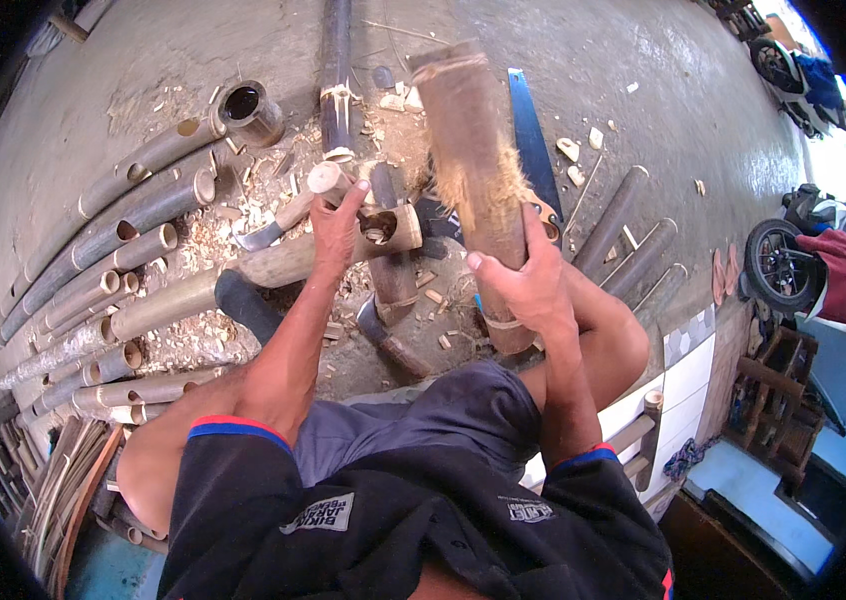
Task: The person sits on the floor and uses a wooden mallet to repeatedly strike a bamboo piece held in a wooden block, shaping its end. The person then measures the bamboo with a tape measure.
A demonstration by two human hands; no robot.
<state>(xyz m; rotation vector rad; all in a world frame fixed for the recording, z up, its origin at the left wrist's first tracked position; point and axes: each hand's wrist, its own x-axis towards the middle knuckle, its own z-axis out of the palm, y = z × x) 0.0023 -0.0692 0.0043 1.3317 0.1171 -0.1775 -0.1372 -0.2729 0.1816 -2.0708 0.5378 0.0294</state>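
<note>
My right hand (533, 285) is wrapped round the lower part of a thick brown wooden club (465, 120), raised and slightly blurred, with a frayed yellow fibrous patch at its middle. My left hand (336, 235) grips a short, pale, round-ended wooden peg (327, 179). Just under that hand lies a long bamboo pole (278, 262) with a hole cut near its right end. It crosses over a darker bamboo piece (395, 280). A knife (263, 236) with a wooden handle rests left of my left hand. The peg's lower end is hidden by my fingers.
Several cut bamboo tubes (83, 255) lie at the left, beside an upright bamboo cup (251, 113). A blue saw (535, 140) lies behind the club. Another curved blade (371, 322) is near my legs. Wood chips (208, 235) litter the floor. Motorbikes (783, 265) stand far right.
</note>
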